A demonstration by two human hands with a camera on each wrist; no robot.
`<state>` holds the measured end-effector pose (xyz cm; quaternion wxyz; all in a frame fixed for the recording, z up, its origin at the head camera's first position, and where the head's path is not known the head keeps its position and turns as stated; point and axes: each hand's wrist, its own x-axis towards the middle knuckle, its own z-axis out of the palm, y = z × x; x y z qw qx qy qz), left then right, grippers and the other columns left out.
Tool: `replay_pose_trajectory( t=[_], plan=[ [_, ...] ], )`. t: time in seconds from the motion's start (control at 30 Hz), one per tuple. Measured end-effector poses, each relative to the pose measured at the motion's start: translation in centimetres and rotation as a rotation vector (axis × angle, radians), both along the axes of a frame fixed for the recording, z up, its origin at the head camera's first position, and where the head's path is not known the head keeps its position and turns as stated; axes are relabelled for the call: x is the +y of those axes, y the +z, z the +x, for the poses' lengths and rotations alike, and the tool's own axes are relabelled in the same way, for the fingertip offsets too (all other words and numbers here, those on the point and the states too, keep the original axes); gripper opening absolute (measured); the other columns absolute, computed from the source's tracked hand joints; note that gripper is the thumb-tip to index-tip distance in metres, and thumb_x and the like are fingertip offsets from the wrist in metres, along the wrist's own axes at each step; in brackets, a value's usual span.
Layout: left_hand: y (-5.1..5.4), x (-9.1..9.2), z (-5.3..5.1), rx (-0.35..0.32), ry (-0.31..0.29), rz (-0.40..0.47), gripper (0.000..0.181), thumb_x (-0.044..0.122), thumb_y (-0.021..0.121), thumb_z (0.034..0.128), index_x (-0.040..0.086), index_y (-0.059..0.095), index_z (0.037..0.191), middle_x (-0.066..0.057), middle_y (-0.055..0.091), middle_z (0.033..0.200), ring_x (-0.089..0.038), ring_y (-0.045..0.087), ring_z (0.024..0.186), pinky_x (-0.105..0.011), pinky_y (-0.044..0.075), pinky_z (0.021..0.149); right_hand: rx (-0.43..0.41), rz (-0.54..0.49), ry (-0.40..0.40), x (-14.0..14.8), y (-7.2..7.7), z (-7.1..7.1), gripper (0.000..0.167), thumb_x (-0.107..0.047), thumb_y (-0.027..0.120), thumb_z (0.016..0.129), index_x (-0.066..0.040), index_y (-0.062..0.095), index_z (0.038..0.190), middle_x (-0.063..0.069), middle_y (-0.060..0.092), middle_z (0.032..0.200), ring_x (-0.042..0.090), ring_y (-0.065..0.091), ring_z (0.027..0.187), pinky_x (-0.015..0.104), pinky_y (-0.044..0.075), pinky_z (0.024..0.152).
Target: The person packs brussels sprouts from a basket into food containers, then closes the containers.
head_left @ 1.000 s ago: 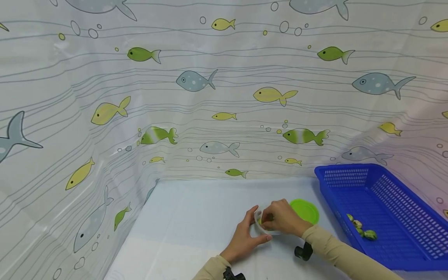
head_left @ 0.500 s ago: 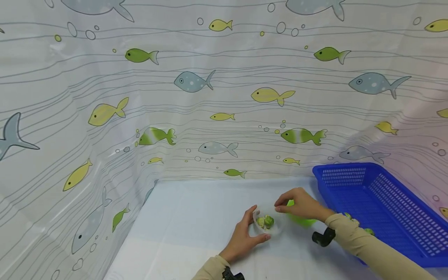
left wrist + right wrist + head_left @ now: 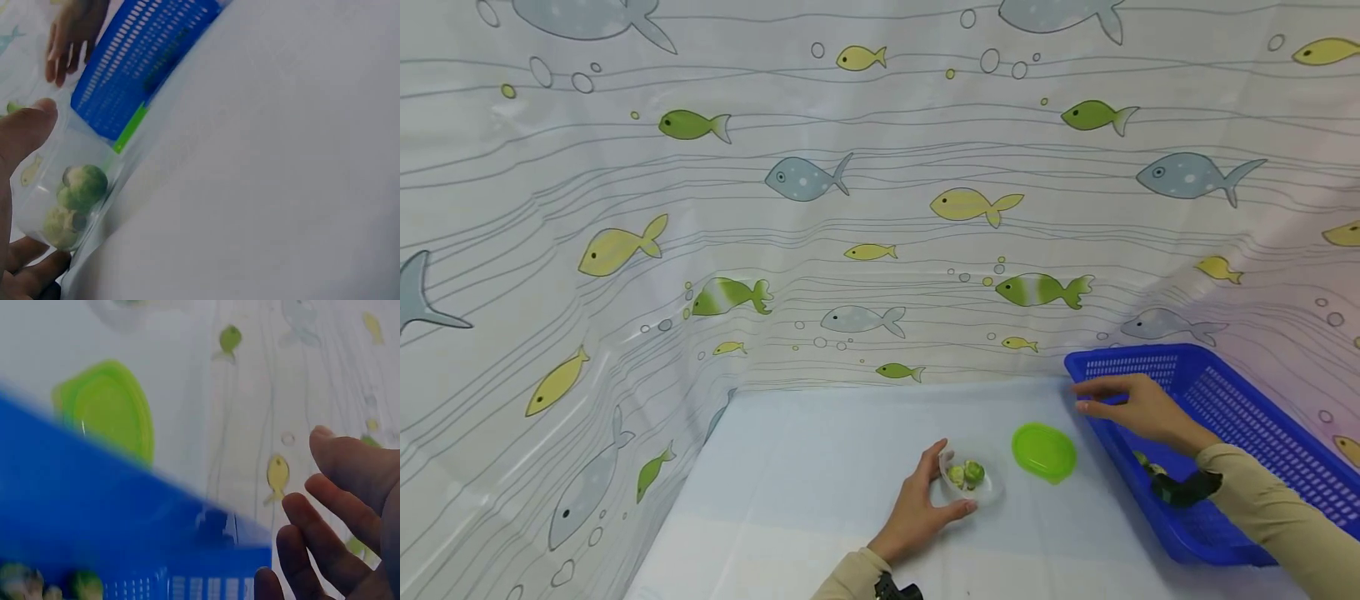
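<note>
A small clear plastic container (image 3: 992, 490) stands on the white table with Brussels sprouts (image 3: 973, 473) inside. My left hand (image 3: 917, 510) grips it, thumb on the near side and fingers on the far side. Through its wall in the left wrist view, a green sprout (image 3: 90, 185) sits beside a paler one (image 3: 60, 228). My right hand (image 3: 1150, 412) is above the left side of a blue basket (image 3: 1225, 385), fingers loosely bent and holding nothing. Several more sprouts (image 3: 86, 586) lie in the basket, partly hidden by my right wrist in the head view.
A bright green lid (image 3: 1043, 452) lies flat on the table between the container and the basket. Behind and to the left, a fish-patterned curtain (image 3: 820, 267) hangs around the table (image 3: 790, 483).
My right hand has left the container, uncovering the sprouts in it, and moved right past the lid to over the basket. My left hand stays on the container.
</note>
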<state>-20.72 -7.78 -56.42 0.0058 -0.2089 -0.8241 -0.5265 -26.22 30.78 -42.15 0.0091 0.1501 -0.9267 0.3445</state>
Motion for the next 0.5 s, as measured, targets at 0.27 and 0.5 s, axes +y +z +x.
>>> replay_pose_trajectory(
  t=[0.27,0.5],
  plan=[
    [-0.1,0.0,-0.1,0.018,0.005,-0.012,0.097,0.044,0.085,0.0904,0.016,0.031,0.166,-0.01,0.056,0.158,-0.03,0.059,0.141,-0.052,0.046,0.117,-0.067,0.014,-0.024,4.7,-0.7,-0.2,0.054,-0.039,0.075,0.1,-0.003,0.067,0.141,0.019,0.073,0.134,0.032,0.069,0.118,0.042,0.059,0.093],
    [0.0,0.0,0.0,0.006,0.004,-0.011,0.097,0.045,0.085,0.0903,0.015,0.031,0.166,-0.01,0.056,0.158,-0.029,0.059,0.141,-0.05,0.046,0.118,-0.174,0.033,0.058,7.1,-3.2,-0.5,0.051,-0.027,0.078,0.098,0.007,0.068,0.135,0.023,0.074,0.127,0.027,0.075,0.108,0.035,0.062,0.088]
  ],
)
